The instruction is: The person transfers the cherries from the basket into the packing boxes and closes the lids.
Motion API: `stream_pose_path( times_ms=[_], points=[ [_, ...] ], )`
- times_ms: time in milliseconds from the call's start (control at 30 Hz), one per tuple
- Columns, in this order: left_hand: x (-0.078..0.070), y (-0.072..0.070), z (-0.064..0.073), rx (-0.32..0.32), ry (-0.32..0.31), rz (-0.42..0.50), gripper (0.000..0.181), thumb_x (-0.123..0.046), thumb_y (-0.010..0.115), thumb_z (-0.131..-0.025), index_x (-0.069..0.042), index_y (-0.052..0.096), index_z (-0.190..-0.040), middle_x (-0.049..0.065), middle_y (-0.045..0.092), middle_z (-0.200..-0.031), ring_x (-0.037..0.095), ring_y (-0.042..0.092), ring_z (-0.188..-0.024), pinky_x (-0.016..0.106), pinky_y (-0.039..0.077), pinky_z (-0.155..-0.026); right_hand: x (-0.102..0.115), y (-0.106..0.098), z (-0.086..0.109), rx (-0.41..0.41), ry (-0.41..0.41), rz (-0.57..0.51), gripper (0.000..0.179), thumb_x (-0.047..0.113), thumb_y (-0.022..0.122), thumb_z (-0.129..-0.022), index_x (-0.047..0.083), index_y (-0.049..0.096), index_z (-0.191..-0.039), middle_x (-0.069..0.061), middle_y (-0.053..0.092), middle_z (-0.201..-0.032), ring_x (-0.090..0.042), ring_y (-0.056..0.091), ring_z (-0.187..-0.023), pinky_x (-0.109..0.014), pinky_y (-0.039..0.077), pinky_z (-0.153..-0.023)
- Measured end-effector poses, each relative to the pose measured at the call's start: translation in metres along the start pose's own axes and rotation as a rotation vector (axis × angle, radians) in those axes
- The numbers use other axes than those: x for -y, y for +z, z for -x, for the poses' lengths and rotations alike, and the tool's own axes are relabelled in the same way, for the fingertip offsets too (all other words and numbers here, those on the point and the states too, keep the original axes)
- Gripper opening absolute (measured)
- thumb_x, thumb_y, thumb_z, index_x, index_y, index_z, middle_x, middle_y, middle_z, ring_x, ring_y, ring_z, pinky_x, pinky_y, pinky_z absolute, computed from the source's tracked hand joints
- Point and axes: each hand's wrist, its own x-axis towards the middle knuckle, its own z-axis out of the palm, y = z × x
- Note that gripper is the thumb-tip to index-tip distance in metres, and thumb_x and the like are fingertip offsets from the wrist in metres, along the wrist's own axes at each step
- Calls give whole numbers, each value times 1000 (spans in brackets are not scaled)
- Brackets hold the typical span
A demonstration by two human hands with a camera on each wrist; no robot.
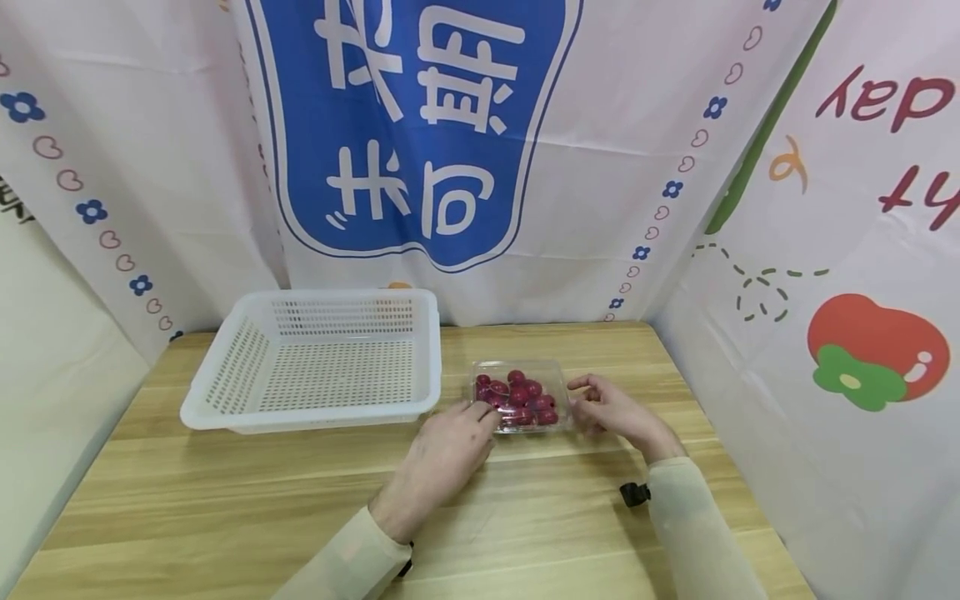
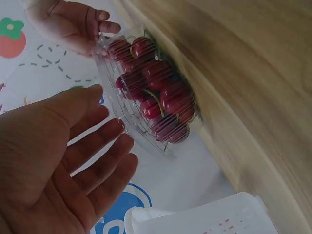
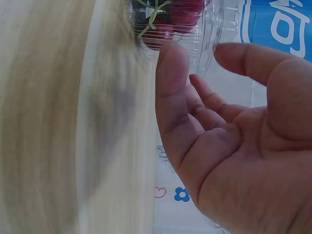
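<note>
A clear plastic box of dark red cherries sits on the table. In the left wrist view some green stems show through its ribbed wall. My left hand is at the box's left front corner, its fingers spread and loosely bent, thumb apart from them. At the right side is my right hand, palm toward the box. In the right wrist view its fingertips come close to the box's edge, and I cannot tell whether they touch it. Neither hand grips anything.
A white slatted plastic basket stands left of the box at the back of the wooden table. Behind it hangs a printed cloth with a blue sign, and another printed sheet covers the right side.
</note>
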Motion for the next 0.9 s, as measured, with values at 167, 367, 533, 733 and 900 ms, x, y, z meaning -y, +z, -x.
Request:
stream_pose_path(
  times_ms=[167, 367, 533, 733, 900],
  points=[
    [-3, 3, 1, 30, -39, -13, 31, -27, 92, -102, -14, 83, -128, 6, 84, -127, 25, 81, -116, 37, 73, -97, -4, 0, 3, 62, 39, -69, 66, 19, 65, -119, 0, 36, -175, -23, 79, -129, -25, 81, -103, -36, 72, -86],
    [-3, 8, -6, 34, -59, -10, 44, -28, 91, -104, -11, 79, -143, 9, 82, -137, 29, 79, -125, 39, 72, -104, -7, 2, -1, 92, 24, -141, 82, 14, 62, -117, 4, 16, -185, -20, 77, -128, -21, 79, -103, -31, 72, -83],
    [-2, 16, -16, 59, -80, 5, 58, -33, 88, -107, -9, 72, -157, 12, 77, -150, 32, 76, -138, 42, 68, -117, -7, 3, -4, 80, 23, -183, 89, 11, 60, -119, 8, 2, -188, -22, 74, -129, -19, 76, -102, -28, 70, -81],
    [-2, 25, -29, 111, -169, 170, 62, -32, 78, -114, -7, 61, -168, 17, 64, -171, 38, 65, -158, 55, 60, -130, -8, 3, -13, -2, 56, -268, 88, 7, 54, -116, 11, 4, -188, -12, 65, -119, -15, 63, -96, -24, 63, -74],
    [-2, 34, -40, 31, -314, 361, 57, -23, 69, -118, 1, 57, -168, 29, 62, -170, 47, 69, -149, 62, 63, -125, -9, 0, -20, -68, 57, -294, 84, 6, 51, -115, 9, 9, -188, -5, 62, -110, -12, 59, -91, -23, 60, -71]
  ],
)
